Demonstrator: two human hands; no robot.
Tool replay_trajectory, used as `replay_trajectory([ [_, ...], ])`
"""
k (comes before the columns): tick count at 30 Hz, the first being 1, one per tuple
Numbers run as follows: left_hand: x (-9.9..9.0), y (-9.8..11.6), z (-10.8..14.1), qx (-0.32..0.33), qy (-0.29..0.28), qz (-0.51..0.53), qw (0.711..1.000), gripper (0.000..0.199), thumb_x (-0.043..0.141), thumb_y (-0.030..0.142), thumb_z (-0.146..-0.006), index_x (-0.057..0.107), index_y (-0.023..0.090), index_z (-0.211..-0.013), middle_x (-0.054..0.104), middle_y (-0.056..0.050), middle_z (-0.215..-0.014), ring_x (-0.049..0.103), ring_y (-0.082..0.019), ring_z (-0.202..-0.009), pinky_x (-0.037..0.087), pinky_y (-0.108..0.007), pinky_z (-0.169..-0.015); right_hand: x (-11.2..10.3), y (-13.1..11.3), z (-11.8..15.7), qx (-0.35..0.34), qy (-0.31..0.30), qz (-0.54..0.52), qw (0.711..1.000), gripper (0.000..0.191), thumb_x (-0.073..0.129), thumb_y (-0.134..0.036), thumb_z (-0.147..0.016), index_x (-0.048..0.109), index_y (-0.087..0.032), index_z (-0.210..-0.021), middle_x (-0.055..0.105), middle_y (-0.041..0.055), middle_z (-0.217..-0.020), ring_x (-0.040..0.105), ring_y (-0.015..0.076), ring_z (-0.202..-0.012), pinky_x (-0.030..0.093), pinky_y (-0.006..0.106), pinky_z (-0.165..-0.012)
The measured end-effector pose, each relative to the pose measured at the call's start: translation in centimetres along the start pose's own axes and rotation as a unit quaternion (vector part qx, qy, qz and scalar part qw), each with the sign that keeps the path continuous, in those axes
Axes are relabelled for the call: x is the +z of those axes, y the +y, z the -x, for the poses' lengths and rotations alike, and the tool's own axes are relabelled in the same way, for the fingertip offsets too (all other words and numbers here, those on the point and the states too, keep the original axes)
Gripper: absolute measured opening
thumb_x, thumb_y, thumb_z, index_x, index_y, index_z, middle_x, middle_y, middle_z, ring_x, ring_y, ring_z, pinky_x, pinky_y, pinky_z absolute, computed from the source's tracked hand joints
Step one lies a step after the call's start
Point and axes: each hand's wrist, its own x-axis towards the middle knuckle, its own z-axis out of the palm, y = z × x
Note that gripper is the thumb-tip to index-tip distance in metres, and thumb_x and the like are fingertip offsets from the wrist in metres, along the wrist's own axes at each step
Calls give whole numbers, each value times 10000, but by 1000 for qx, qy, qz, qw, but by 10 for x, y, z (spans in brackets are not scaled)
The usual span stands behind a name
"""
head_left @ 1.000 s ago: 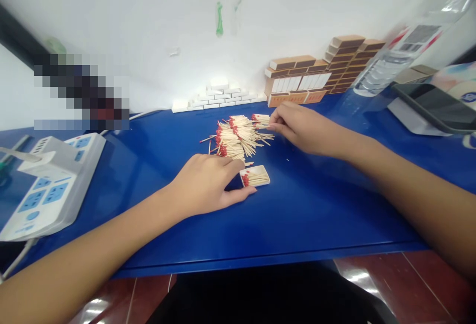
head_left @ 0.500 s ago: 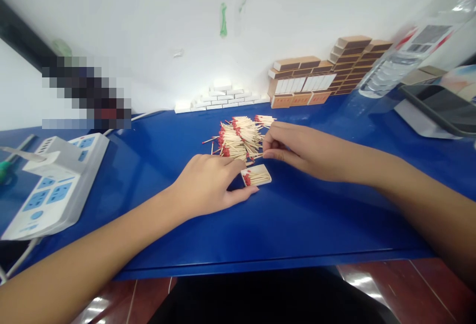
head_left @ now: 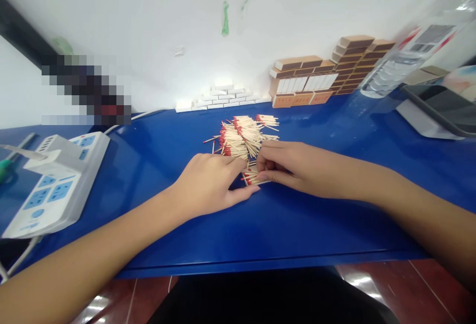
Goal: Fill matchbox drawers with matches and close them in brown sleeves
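A small white matchbox tray (head_left: 265,183) with red-headed matches (head_left: 250,176) in it lies on the blue table. My left hand (head_left: 211,185) rests on the table with thumb and fingers around the tray's left end, steadying it. Over the tray's right part, my right hand (head_left: 286,167) is closed in a pinch on matches, mostly hidden by its fingers. Just behind both hands lies a heap of loose matches (head_left: 241,135), red heads mostly to the left. A smaller bunch of matches (head_left: 267,119) sits at the heap's back right.
White tray pieces (head_left: 223,97) are stacked against the wall, with brown matchboxes (head_left: 303,98) piled to their right. A clear plastic bottle (head_left: 386,73) and a dark tray (head_left: 442,105) stand at the right. At the left lies a white power strip (head_left: 70,185) with a plug.
My right hand has moved from the heap's right edge toward me and left, down over the matchbox tray. My left hand has stayed at the tray.
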Motion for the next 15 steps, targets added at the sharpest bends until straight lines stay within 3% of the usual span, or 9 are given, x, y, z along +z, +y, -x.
replay_trajectory([
  [10,1,0,0,8,14,-1,1000,434,613,606,-985,735,190,-1000,775,-37,-798,729,-223,-694,376,-306,-555,-12,-2,0,32,-30,-1,999,142,613,-330,-986,690,-241,-907,736,18,-875,612,173,-707,389,297,-613],
  [15,1,0,0,10,14,-5,1000,438,606,609,-986,723,188,-960,764,-33,-780,716,-217,-670,358,-310,-542,-11,0,-1,16,-3,-11,1000,160,646,-376,-984,714,-244,-924,735,11,-872,615,161,-722,398,288,-628],
])
